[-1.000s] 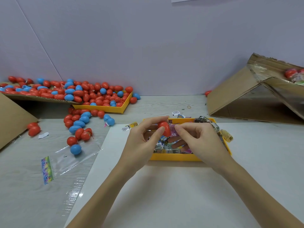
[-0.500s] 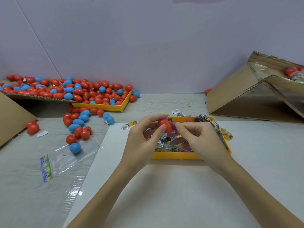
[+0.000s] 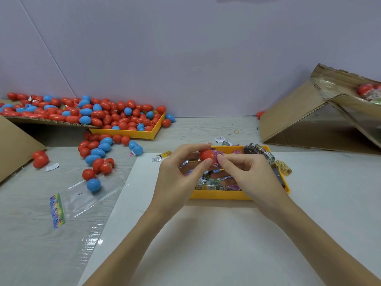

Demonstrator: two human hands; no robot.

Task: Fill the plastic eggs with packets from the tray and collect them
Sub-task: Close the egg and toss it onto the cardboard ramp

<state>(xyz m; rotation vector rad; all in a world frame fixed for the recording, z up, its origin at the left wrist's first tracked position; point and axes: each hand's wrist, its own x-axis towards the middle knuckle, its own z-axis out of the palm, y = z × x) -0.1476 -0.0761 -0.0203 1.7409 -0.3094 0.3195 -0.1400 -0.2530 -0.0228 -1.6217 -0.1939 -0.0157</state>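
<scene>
We hold the small red plastic egg up over the yellow plastic tray of printed packets, and that looks deliberate — anything that slips would fall back among the packets rather than onto the white sheet. Our left hand pinches the egg between thumb and curled forefinger, palm turned inward. Our right hand meets it from the other side, thumb and forefinger pressing a pink packet at the egg's open side, its other fingers curled down toward the tray. We judge the packet is partly in; whether a second egg half is in hand, we cannot tell. Unfilled red and blue eggs lie well to the left, and the slanted cardboard box at the right — a red egg showing inside — probably serves for collecting.
</scene>
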